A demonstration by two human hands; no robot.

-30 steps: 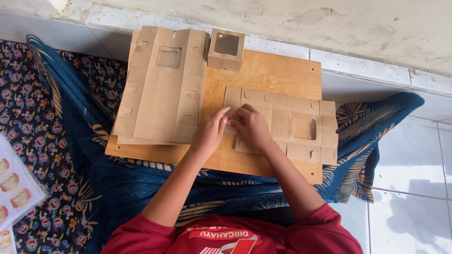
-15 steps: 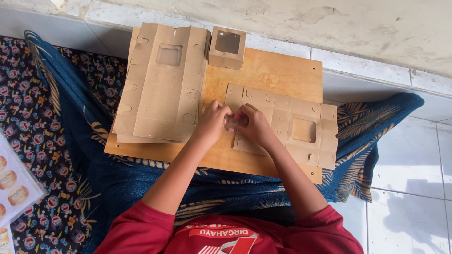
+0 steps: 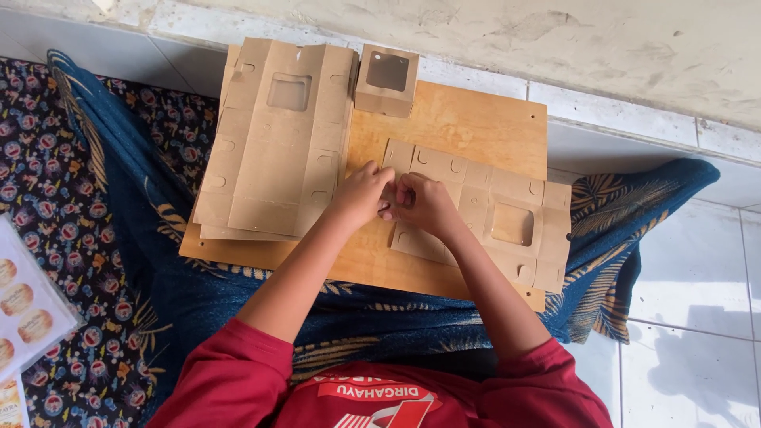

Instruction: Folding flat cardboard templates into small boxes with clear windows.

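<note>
A wooden board (image 3: 444,127) serves as the surface, laid over blue patterned cloth (image 3: 143,214) on a white tiled floor (image 3: 682,349) beside a rough wall.

Both hands meet at the left edge of a flat cardboard box blank (image 3: 491,218) lying on the right half of the board. The left hand (image 3: 361,194) and the right hand (image 3: 420,202) touch each other there, fingers curled and pinching a small flap of the blank. Most of the blank, with its square window, stretches away to the right of the hands. Just left of them lies a stack of flat blanks (image 3: 273,143). A folded-up window box (image 3: 386,79) stands at the board's far edge. Round stickers on a sheet (image 3: 24,301) lie far left.
</note>
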